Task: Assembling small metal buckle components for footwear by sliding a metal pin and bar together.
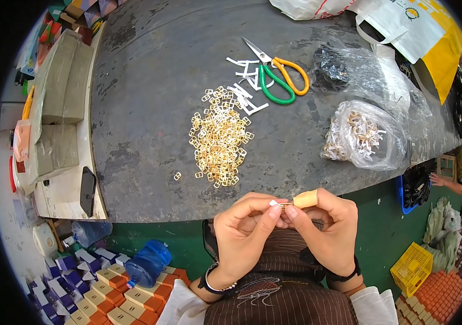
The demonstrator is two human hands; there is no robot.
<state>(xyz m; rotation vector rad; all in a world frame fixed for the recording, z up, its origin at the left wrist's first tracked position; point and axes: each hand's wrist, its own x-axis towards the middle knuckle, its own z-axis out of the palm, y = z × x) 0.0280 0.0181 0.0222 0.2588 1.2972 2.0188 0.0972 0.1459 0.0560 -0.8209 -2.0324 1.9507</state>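
Observation:
Just off the table's front edge, my left hand [246, 230] and my right hand [326, 230] meet with thumbs and fingers pinched together. Between them is a small gold buckle [284, 205], partly covered by the fingertips. A short white strip [273, 202] pokes out by my left thumb. One finger of my right hand wears a yellow finger cover [305, 199]. Beyond my hands lies a pile of gold buckles [221, 142], with a single loose buckle [177, 176] to its left. Several cut white strips [248, 97] lie at the pile's far end.
Scissors [275, 73] with green and orange handles lie open past the strips. A clear bag [366, 135] of buckles with strips stands right. Grey wrapped blocks [60, 103] and a phone [88, 190] sit left. Boxes [128, 298] and a water bottle [148, 264] are below; another person's hand [437, 180] shows far right.

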